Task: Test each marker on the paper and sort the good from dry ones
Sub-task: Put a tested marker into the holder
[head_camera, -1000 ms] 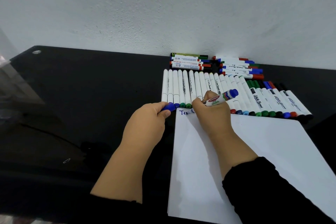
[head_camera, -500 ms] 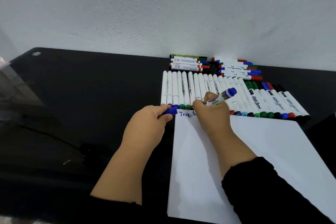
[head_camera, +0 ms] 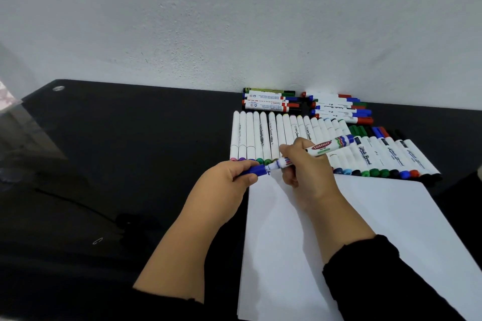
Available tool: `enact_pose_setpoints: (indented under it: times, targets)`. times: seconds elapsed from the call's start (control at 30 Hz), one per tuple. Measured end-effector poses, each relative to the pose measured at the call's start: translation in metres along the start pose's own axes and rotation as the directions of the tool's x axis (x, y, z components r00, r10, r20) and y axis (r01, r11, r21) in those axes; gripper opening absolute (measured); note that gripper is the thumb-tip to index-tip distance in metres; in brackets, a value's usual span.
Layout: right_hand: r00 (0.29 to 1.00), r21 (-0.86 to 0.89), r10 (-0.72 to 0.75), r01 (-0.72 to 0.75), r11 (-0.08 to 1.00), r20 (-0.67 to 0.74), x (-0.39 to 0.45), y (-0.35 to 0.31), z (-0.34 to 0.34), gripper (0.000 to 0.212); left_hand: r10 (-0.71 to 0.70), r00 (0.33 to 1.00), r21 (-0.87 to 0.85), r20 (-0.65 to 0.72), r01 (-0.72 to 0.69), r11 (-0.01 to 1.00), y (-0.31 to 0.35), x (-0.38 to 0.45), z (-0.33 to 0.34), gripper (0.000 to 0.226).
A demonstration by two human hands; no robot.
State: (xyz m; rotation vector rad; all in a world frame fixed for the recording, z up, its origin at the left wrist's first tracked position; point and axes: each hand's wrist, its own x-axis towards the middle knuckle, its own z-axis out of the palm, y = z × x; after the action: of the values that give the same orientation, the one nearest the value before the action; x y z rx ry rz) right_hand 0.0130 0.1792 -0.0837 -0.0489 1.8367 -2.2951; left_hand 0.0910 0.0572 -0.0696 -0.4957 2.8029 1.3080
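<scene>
Head view puts you at the capping step of one marker: your right hand [head_camera: 310, 169] is wrapped round the barrel of the blue marker [head_camera: 323, 148], fingers curled tight on it, while your left hand [head_camera: 229, 180] pinches the blue cap [head_camera: 254, 170] between thumb and fingertips, the cap meeting the marker's tip just above the top left corner of the paper [head_camera: 365, 229]. From how things lie, you are early in the job. Whether any test mark is on the sheet you cannot tell, since your hands cover that corner and the rest of the paper is blank. No separate good and dry piles can be told apart yet. Beyond your hands a long row of markers [head_camera: 263, 135] lies side by side, touching, caps toward you, and two small stacks of markers [head_camera: 307, 104] sit against the wall [head_camera: 234, 21]; all of these look untested. The barrels are smooth white plastic cylinders, likely to roll if nudged, with coloured caps in pink, purple, green, blue, red and black. The marker in hand is thicker, with a printed red label. The paper is flat, matte and thin, its left edge just beside your left wrist. The table [head_camera: 117, 151] is glossy black and reflective, the wall roughly textured.
</scene>
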Motion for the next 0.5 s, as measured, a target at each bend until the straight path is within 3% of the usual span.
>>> enact_pose_setpoints:
  times: [0.1, 0.2, 0.3, 0.5]
  targets:
    - [0.996, -0.035, -0.040, 0.043, 0.998, 0.082, -0.004, -0.004, -0.001, 0.048, 0.036, 0.999, -0.047, -0.020, -0.037, 0.998, 0.005, -0.001, 0.002, 0.034]
    - [0.990, -0.066, 0.010, -0.001, 0.998, 0.142, -0.007, -0.010, 0.001, 0.040, 0.022, 0.999, -0.139, -0.039, -0.027, 0.990, 0.009, -0.001, 0.004, 0.029]
    - [0.986, -0.111, 0.102, -0.087, 0.990, 0.131, -0.005, -0.021, 0.004, 0.041, -0.029, 0.996, -0.247, -0.081, 0.008, 0.969, 0.011, -0.001, 0.004, 0.029]
    - [0.989, -0.182, 0.064, -0.039, 0.983, 0.133, -0.014, -0.046, -0.004, 0.030, -0.072, 0.994, -0.415, -0.080, 0.033, 0.909, 0.024, -0.012, -0.001, 0.030]
